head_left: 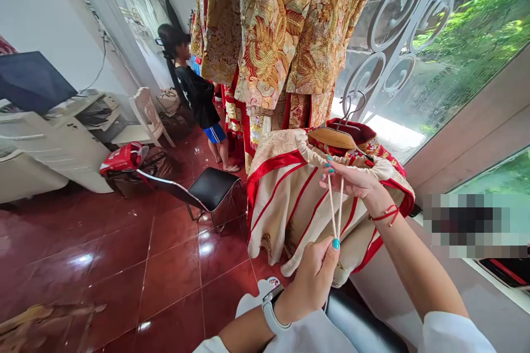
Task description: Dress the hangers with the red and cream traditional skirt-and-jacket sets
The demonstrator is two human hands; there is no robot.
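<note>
A cream drawstring [335,209] runs in two strands down from the gathered waistband of a cream skirt [300,193] with red stripes. My left hand [312,270], wearing a watch, is closed around the lower end of the strands, thumb pressed on top. Just above, my right hand [351,179], with a red string bracelet, has its fingers stretched out against the waistband. The strands come out from beneath those fingers; their exact contact is hidden. A wooden hanger [335,138] sits at the skirt's top, in front of a red embroidered garment [372,149].
Gold embroidered garments [273,38] hang above the skirt. A black chair [215,190] stands to the left, and a person [199,88] in black is farther back. A window with scrollwork [397,38] is on the right. Below my hands is a black seat [360,320].
</note>
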